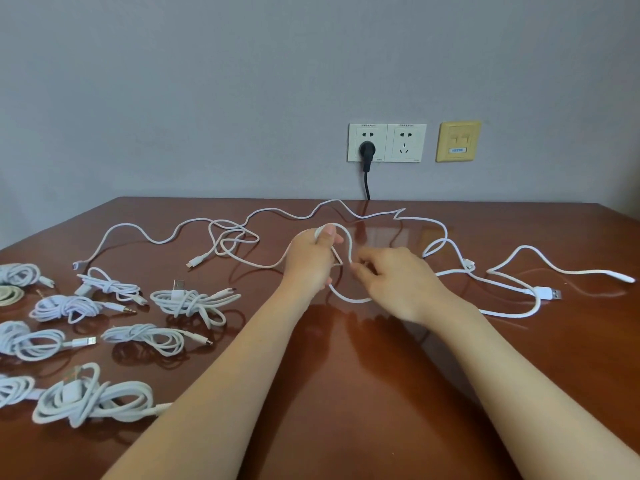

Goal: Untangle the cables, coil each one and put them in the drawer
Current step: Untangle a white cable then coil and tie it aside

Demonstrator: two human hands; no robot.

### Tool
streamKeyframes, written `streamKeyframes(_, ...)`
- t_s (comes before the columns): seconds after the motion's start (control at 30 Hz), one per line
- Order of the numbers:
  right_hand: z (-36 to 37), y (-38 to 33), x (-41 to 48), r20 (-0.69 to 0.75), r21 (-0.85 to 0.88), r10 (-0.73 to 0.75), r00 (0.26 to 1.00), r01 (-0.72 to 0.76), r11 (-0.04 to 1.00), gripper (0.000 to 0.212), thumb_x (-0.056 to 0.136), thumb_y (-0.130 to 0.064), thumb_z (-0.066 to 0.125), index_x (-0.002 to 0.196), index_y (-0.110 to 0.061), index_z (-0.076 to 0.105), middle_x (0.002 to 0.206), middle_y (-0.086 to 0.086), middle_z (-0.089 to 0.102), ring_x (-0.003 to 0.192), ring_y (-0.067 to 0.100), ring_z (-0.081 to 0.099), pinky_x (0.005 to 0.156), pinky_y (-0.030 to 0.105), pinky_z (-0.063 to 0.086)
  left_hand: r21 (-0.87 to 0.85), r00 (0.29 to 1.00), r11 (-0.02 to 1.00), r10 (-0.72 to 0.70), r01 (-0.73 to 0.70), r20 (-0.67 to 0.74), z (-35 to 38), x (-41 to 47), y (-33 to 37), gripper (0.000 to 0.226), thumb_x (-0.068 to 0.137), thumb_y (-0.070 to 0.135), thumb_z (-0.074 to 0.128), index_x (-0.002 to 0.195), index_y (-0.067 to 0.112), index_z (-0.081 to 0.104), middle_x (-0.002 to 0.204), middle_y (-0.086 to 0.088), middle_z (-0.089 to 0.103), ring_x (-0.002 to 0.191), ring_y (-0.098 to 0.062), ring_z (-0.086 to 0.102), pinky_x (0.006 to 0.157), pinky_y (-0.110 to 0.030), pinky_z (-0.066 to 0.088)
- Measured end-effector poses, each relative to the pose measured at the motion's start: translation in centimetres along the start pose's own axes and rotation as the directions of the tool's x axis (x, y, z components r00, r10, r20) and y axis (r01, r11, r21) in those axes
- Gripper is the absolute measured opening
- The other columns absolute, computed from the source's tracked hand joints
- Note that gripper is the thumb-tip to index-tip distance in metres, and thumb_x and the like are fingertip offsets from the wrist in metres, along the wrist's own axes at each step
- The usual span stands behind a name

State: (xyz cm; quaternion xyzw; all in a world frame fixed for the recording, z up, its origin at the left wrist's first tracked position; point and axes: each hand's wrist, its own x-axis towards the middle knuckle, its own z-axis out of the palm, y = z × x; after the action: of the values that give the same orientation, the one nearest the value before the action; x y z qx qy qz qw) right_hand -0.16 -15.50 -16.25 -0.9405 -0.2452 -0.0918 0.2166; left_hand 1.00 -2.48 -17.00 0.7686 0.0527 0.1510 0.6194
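Note:
Several loose white cables (pixel 446 271) sprawl across the far half of the brown table (pixel 346 375), some crossing each other. My left hand (pixel 311 258) grips a small loop of one white cable (pixel 349 247) at mid-table, thumb on top. My right hand (pixel 391 282), just to its right, pinches the same cable where the loop hangs down. Several coiled and tied white cables (pixel 187 303) lie in rows on the left part of the table. No drawer is in view.
On the grey wall behind are two white sockets (pixel 405 143), with a black plug (pixel 367 150) whose cord drops behind the table, and a yellow network plate (pixel 458 142). A USB plug (pixel 547 293) lies at the right.

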Motion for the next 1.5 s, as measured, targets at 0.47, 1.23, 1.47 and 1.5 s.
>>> streamKeyframes(0.47, 0.0, -1.2, -0.5, 0.103, -0.045, -0.072, 0.992, 0.077, 0.996, 0.024, 0.094, -0.021, 0.038, 0.069, -0.023, 0.039, 0.069, -0.001, 0.045, 0.075, 0.026, 0.044, 0.065, 0.031, 0.034, 0.141, 0.993, 0.984, 0.114, -0.112, -0.010, 0.6, -0.2, 0.2, 0.030, 0.099, 0.025, 0.039, 0.099, 0.007, 0.063, 0.058, -0.002, 0.048, 0.032, -0.006, 0.043, 0.035, -0.018, 0.037)
streamKeyframes(1.23, 0.6, -0.5, -0.4, 0.071, -0.014, -0.045, 0.996, 0.046, 0.999, 0.019, 0.097, -0.033, 0.037, 0.079, -0.027, 0.042, 0.097, 0.003, 0.062, 0.100, 0.034, 0.053, 0.071, 0.031, 0.033, -0.502, 0.989, 0.852, -0.114, 0.147, 0.097, -0.3, -0.3, 0.8, 0.028, 0.103, 0.024, 0.032, 0.083, 0.009, 0.047, 0.050, 0.005, 0.057, 0.044, -0.008, 0.062, 0.053, -0.023, 0.051)
streamKeyframes(1.47, 0.5, -0.6, -0.5, 0.073, -0.015, -0.040, 0.997, 0.041, 0.999, 0.016, 0.097, -0.031, 0.038, 0.085, -0.026, 0.047, 0.088, -0.001, 0.056, 0.095, 0.029, 0.053, 0.069, 0.030, 0.031, -0.711, 0.964, 0.655, -0.230, 0.256, 0.135, -1.5, 0.1, 1.2, 0.031, 0.104, 0.027, 0.029, 0.076, 0.019, 0.041, 0.038, 0.010, 0.034, 0.027, -0.004, 0.026, 0.035, -0.009, 0.031)
streamKeyframes(1.5, 0.5, -0.4, -0.4, 0.069, -0.016, -0.030, 0.997, 0.031, 0.999, 0.016, 0.097, -0.032, 0.040, 0.084, -0.027, 0.048, 0.085, -0.003, 0.055, 0.094, 0.027, 0.053, 0.068, 0.030, 0.030, -0.711, 0.962, 0.652, -0.232, 0.263, 0.142, -1.8, 0.2, 1.0, 0.031, 0.103, 0.028, 0.029, 0.076, 0.019, 0.040, 0.038, 0.011, 0.034, 0.027, -0.003, 0.025, 0.035, -0.009, 0.029)
